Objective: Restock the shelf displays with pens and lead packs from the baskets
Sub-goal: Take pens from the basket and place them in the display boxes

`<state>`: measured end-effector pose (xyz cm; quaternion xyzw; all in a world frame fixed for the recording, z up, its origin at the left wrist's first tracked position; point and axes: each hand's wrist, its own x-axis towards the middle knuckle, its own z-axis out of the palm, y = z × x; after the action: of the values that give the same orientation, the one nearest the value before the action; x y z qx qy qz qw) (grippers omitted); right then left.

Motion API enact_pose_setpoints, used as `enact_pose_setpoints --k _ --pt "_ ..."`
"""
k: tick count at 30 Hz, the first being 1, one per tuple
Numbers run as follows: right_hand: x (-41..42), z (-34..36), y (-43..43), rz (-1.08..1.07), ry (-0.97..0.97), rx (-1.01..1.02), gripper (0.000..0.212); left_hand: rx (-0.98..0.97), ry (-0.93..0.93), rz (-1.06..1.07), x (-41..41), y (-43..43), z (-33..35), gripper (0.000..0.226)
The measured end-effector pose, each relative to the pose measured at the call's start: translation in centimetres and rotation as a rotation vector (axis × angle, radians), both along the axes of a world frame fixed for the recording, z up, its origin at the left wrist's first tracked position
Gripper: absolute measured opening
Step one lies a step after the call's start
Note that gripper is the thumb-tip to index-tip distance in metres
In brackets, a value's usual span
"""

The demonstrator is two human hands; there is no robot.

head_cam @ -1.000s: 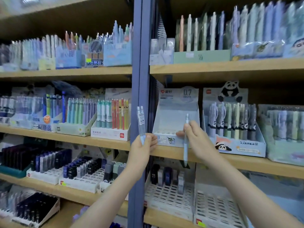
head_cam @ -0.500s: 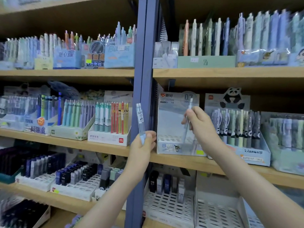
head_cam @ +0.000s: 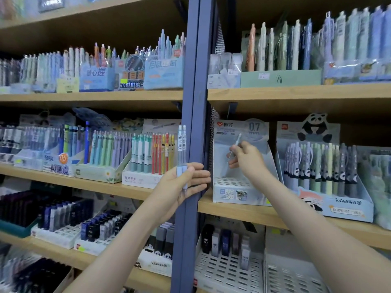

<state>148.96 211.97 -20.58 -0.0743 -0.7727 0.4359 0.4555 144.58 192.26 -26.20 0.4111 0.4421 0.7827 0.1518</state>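
Centre of frame: the left hand (head_cam: 177,187), fingers curled together, grips two clear pens (head_cam: 182,144) by their pale blue grips, holding them upright in front of the blue upright post (head_cam: 193,81). Just right of centre, the right hand (head_cam: 247,159) pinches a single pale pen (head_cam: 237,140) between thumb and fingertips, tilted, inside the open "0.7" display box (head_cam: 239,189) above its perforated base. This box stands on the middle wooden shelf (head_cam: 254,212), beside the filled panda display box (head_cam: 347,206) to its right.
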Motion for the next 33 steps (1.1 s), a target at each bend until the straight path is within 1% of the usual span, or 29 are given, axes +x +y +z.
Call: enact_pose_setpoints --k 4,7,10,12,14,16,19,21,26,30,33 --pt "-0.3 0.4 -0.1 -0.010 0.118 -0.013 0.020 -0.011 0.012 -0.013 -0.2 -0.2 -0.4 0.023" --pt "-0.9 0.2 -0.4 0.040 0.040 0.002 0.022 -0.009 0.010 -0.016 -0.2 -0.1 -0.4 0.023" --pt "-1.4 0.1 -0.5 0.026 -0.055 0.012 0.020 -0.012 0.017 -0.017 -0.2 -0.1 -0.3 0.023" --pt "-1.8 0.2 -0.4 -0.011 -0.102 0.081 0.015 -0.015 0.025 -0.019 -0.2 -0.2 -0.3 0.024" --pt "-2.0 0.3 -0.3 -0.040 -0.190 0.207 0.006 -0.023 0.032 -0.022 -0.3 -0.3 -0.2 0.024" --pt "-2.3 0.3 -0.4 -0.030 -0.252 0.253 0.007 -0.029 0.035 -0.026 -0.5 -0.4 -0.3 0.025" --pt "-2.6 0.2 -0.5 -0.043 -0.278 0.203 0.011 -0.018 0.021 -0.030 -0.6 -0.4 -0.4 0.024" --pt "-2.9 0.1 -0.4 -0.068 -0.303 0.182 0.006 -0.011 0.012 -0.035 -0.7 -0.4 -0.5 0.024" --pt "-3.2 -0.1 -0.1 -0.094 -0.324 0.164 0.016 -0.018 0.020 -0.041 -0.9 -0.5 -0.6 0.024" --pt "-3.1 0.1 -0.6 -0.124 -0.344 0.217 0.010 -0.032 0.025 -0.034 -0.8 -0.4 -0.8 0.024" --pt "-2.9 -0.2 -0.6 -0.168 -0.261 0.244 0.024 -0.038 0.017 -0.036 -0.7 -0.4 -1.0 0.024"
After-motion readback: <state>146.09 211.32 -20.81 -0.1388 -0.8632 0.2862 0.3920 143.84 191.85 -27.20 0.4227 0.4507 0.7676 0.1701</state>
